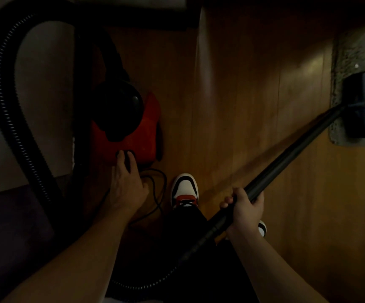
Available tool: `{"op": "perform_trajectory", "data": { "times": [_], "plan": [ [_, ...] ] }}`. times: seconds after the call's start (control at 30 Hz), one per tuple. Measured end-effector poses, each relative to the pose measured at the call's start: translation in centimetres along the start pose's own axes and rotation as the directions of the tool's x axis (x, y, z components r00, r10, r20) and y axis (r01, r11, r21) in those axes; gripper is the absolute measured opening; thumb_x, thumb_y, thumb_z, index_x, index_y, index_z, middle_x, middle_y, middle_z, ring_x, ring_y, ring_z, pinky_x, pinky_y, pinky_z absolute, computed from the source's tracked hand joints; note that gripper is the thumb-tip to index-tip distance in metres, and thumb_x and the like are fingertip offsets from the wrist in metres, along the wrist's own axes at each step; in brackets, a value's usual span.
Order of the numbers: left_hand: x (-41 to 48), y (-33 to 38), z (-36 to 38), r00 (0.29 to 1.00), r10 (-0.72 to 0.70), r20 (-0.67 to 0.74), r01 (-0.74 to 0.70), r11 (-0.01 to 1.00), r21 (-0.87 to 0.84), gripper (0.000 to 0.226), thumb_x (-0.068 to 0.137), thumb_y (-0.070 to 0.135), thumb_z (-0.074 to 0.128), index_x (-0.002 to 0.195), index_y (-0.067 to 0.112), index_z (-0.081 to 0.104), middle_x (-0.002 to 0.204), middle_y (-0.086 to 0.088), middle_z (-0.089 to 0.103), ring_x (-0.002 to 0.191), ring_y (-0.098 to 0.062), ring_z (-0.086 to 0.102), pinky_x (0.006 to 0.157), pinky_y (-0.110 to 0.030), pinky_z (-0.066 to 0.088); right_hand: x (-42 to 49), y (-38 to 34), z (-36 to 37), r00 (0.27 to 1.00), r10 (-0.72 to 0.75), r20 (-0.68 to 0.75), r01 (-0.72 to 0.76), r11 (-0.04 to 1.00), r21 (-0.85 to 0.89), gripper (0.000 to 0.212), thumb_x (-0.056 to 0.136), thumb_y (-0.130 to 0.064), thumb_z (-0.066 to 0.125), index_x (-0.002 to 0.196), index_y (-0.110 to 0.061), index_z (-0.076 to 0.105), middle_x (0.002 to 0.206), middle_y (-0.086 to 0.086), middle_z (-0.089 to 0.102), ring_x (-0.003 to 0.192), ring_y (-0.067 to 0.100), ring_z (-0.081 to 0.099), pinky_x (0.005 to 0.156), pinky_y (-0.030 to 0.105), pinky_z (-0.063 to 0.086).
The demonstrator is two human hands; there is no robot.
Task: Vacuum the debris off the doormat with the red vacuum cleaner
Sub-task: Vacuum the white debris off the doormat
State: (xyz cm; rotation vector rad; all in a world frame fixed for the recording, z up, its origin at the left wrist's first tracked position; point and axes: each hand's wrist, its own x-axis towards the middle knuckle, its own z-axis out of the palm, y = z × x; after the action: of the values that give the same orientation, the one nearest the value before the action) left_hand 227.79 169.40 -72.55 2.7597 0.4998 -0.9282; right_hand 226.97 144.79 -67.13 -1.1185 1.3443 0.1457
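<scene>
Dim light. I read the left hand (127, 182) as stretched out, fingers straight and close together, tips pressing a dark switch (127, 157) on the near end of the red vacuum cleaner (146, 127). The right hand (246, 206) has its fingers wrapped round the black wand (297, 149). Far past those fingers, the floor head (359, 106) sits on the doormat (352, 51), with pale debris (356, 66) just beside it. The hose (8, 106) loops left of the left fingers. A shoe (185, 189) stands between the hands.

So the left hand (127, 184) has fingertips on the red vacuum cleaner (146, 127), near end. Right of the vacuum, the right hand (246, 209) grips the wand (297, 149), floor head (359, 106) on the doormat (350, 51) way further right.
</scene>
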Motion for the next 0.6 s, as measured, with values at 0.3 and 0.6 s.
{"op": "perform_trajectory", "data": {
  "times": [0.3,0.6],
  "plan": [
    [0.4,0.5,0.8,0.999,-0.024,0.025,0.026,0.996,-0.084,0.102,0.090,0.039,0.058,0.156,0.012,-0.014,0.163,-0.012,-0.019,0.152,-0.032,-0.003,0.124,-0.042,0.012,0.2,0.3,-0.1,1.000,0.009,0.015,-0.009,0.999,0.037,0.034,0.097,0.002,0.054,0.119,-0.023,0.050,0.072,0.005,0.049,0.051,0.013,0.047,0.043,0.027,0.043],
    [-2.9,4.3,-5.2,0.955,-0.034,0.294,0.062,0.994,-0.087,0.094,0.096,0.045,0.052,0.157,0.010,-0.011,0.165,-0.009,-0.012,0.152,-0.027,-0.001,0.124,-0.041,0.012,-1.1,-2.3,-1.4,1.000,0.010,0.010,-0.010,1.000,0.025,0.042,0.097,0.002,0.053,0.135,-0.016,0.047,0.074,0.006,0.049,0.050,0.015,0.046,0.042,0.027,0.043]
  ]
}}
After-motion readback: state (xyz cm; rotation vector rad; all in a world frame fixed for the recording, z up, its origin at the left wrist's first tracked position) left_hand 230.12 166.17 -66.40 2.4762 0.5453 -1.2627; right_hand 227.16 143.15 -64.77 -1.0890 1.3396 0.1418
